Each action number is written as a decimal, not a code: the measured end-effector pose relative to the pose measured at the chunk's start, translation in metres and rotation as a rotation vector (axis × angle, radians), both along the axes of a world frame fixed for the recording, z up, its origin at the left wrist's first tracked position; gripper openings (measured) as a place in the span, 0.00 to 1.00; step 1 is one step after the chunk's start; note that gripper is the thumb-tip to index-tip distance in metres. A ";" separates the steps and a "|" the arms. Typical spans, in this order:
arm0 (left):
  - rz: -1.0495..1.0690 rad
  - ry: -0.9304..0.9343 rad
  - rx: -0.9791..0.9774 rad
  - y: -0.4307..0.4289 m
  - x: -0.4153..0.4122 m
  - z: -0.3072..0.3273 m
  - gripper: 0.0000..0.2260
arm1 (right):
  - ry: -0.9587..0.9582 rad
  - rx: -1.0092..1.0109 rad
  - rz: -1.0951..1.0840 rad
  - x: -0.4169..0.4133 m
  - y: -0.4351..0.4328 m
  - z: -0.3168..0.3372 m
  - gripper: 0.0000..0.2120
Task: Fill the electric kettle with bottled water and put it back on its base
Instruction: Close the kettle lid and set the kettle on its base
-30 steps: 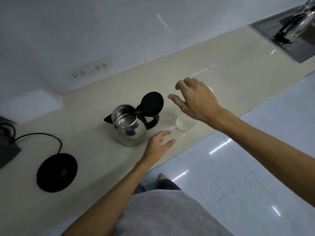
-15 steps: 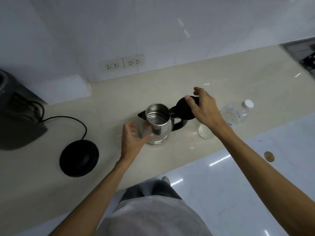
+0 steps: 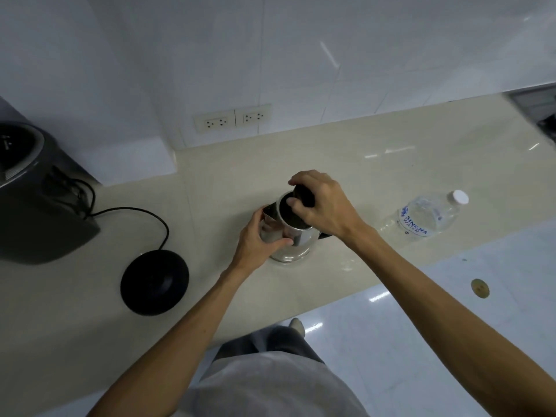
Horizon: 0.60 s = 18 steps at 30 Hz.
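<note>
A steel electric kettle (image 3: 296, 245) stands on the beige counter (image 3: 391, 164), off its base. My left hand (image 3: 261, 239) wraps around the kettle's left side. My right hand (image 3: 323, 206) grips the black lid (image 3: 304, 196), which is tilted partway down over the kettle's mouth. The round black base (image 3: 155, 281) with its cord lies on the counter to the left, apart from the kettle. A clear capped water bottle (image 3: 421, 216) with a white cap stands to the right of the kettle.
A dark grey appliance (image 3: 33, 200) stands at the far left, with the cord running to it. Two wall sockets (image 3: 233, 119) sit on the white tiled wall behind. A sink corner (image 3: 538, 112) shows at the far right. The counter's front edge runs just below the kettle.
My left hand has closed around the kettle body. My right hand has swung the lid from upright down toward the mouth. The view has shifted right and closer.
</note>
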<state>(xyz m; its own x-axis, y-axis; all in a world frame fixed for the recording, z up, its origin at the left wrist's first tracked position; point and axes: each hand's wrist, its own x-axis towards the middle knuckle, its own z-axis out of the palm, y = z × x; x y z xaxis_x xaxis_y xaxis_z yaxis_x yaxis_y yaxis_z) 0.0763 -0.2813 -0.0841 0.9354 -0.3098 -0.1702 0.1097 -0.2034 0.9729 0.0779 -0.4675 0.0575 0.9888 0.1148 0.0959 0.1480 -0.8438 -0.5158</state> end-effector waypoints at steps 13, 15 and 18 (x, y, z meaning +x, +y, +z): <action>0.037 0.022 0.006 0.000 0.001 -0.003 0.33 | -0.100 -0.196 0.049 0.000 0.012 -0.064 0.24; 0.046 0.011 0.000 -0.001 0.001 -0.005 0.32 | -0.168 -0.200 0.036 0.000 0.012 -0.068 0.21; 0.058 -0.003 -0.005 -0.002 0.001 -0.006 0.31 | -0.252 -0.191 0.010 0.003 0.013 -0.073 0.18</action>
<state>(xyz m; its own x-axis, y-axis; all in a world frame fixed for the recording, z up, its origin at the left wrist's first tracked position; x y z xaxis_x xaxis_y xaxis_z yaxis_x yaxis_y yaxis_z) 0.0776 -0.2828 -0.0898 0.9522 -0.2561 -0.1662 0.1186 -0.1915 0.9743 0.0804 -0.4543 -0.0156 0.9352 0.1643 0.3136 0.2601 -0.9198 -0.2938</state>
